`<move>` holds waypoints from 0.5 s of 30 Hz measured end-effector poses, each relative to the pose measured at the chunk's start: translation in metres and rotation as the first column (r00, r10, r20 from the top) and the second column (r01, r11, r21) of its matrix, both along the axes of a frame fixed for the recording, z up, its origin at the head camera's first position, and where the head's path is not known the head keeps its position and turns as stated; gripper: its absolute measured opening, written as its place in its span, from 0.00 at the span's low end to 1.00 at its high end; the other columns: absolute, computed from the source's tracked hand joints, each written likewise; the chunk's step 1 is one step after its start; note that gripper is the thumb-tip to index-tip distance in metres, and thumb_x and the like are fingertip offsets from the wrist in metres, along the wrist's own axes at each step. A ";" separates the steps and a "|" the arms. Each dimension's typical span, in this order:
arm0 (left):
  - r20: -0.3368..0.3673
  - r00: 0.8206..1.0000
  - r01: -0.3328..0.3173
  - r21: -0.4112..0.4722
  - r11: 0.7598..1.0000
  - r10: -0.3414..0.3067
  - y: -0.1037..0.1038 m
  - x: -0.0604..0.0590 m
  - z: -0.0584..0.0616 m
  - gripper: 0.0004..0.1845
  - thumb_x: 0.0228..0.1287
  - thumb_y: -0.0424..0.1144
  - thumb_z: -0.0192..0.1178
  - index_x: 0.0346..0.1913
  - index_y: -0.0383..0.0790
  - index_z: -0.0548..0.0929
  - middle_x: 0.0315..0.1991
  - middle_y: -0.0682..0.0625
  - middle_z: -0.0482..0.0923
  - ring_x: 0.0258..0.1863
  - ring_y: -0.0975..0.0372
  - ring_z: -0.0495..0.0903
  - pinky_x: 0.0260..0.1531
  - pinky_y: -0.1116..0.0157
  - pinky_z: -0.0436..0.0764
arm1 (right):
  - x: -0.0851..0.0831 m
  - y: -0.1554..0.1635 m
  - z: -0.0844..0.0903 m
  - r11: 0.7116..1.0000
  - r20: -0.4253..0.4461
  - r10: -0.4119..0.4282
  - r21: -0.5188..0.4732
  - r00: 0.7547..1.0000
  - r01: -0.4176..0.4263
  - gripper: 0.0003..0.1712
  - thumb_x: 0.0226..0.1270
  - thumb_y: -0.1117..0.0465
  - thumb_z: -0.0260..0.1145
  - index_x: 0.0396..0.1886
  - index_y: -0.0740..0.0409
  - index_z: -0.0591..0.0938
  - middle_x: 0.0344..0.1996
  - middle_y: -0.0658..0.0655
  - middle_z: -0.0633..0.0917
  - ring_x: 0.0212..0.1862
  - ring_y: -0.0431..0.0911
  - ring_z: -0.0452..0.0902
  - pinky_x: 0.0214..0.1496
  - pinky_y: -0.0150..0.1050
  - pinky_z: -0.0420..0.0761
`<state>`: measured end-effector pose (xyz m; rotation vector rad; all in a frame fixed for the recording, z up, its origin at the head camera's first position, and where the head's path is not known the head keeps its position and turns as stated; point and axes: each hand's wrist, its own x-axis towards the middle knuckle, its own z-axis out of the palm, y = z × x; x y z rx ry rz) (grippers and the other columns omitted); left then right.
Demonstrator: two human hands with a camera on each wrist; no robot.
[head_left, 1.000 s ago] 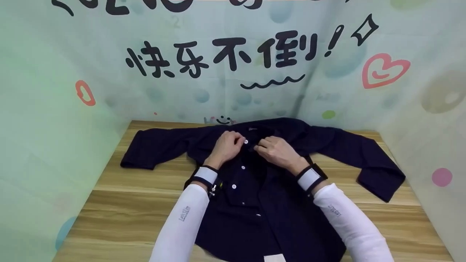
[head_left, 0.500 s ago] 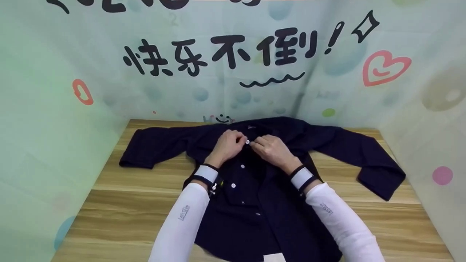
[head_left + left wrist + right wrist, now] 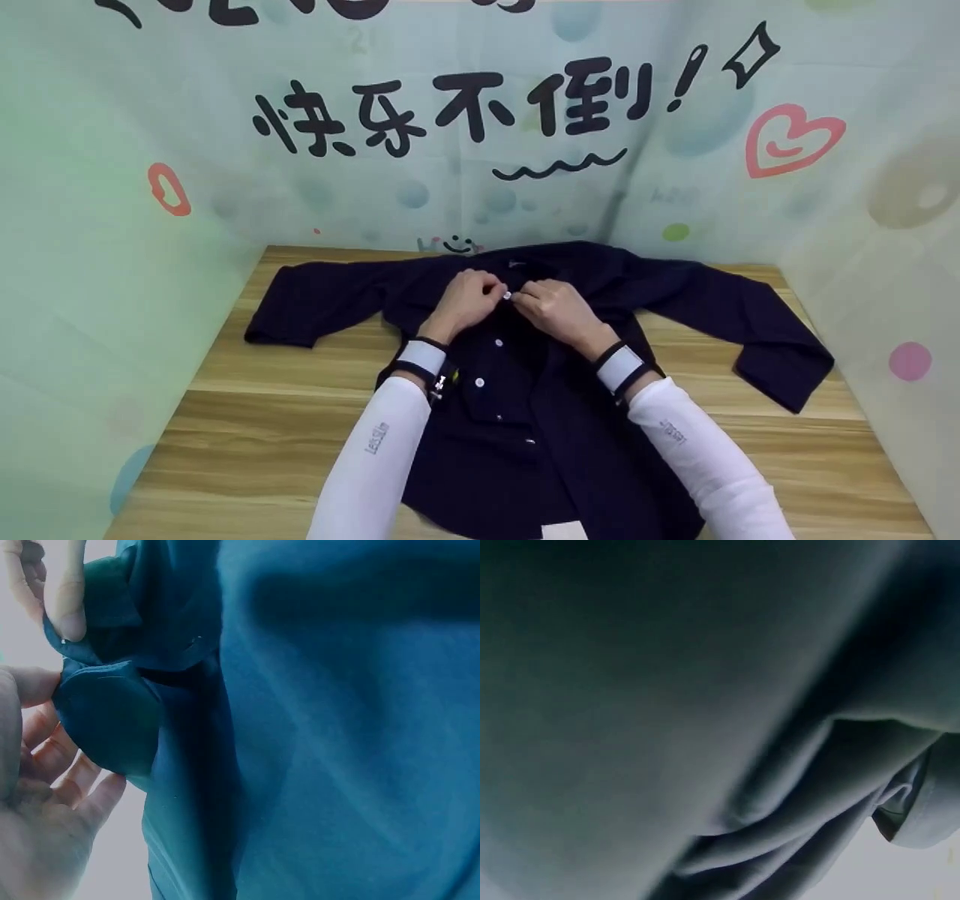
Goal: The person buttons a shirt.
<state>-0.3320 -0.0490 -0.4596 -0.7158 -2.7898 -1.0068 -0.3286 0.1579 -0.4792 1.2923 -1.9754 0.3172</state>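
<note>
- Since the earlier head view the right hand (image 3: 556,309) has drawn leftward, so its fingertips now meet those of the left hand (image 3: 466,300) at the top white button (image 3: 507,295); the shirt has not shifted on the table.
- Table (image 3: 247,420): light wood, walled on three sides by a printed backdrop (image 3: 480,150) carrying black characters and a pink heart.
- Dark navy shirt (image 3: 525,442): lies flat, front up, collar toward the backdrop, hem toward the person; both sleeves spread outward (the right one bends back near its cuff).
- Position against the hands: the shirt lies beneath both forearms; the hands sit on its upper placket, just below the collar.
- Left hand: fingers curled, pinching the placket edge beside the top button.
- Right hand: fingers curled, pinching the opposite placket edge, touching the same button.
- Further white buttons (image 3: 498,343) run down the placket toward the person, apart from both hands.
- Left wrist view: shows a fold of cloth (image 3: 112,712) nipped between thumb and fingers, which the head view hides.
- Right wrist view: dark folded cloth only; no fingers seen.
</note>
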 end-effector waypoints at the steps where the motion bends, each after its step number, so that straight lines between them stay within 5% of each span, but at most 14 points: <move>1: 0.007 1.000 -0.002 -0.003 1.000 0.002 0.000 0.000 0.001 0.12 0.72 0.40 0.58 0.40 0.36 0.90 0.43 0.44 0.87 0.47 0.49 0.81 0.53 0.55 0.75 | 0.000 -0.001 0.001 1.000 0.005 -0.004 0.001 1.000 0.004 0.05 0.61 0.70 0.74 0.37 0.63 0.88 0.28 0.55 0.82 0.24 0.48 0.77 0.26 0.41 0.78; 15: 0.031 0.996 0.081 -0.127 0.989 -0.078 -0.001 0.005 0.004 0.14 0.73 0.38 0.54 0.47 0.36 0.89 0.44 0.44 0.85 0.49 0.50 0.79 0.56 0.56 0.75 | 0.001 -0.001 0.005 0.999 0.204 -0.034 0.012 0.978 0.032 0.04 0.62 0.70 0.74 0.36 0.62 0.89 0.29 0.54 0.84 0.28 0.46 0.81 0.34 0.40 0.83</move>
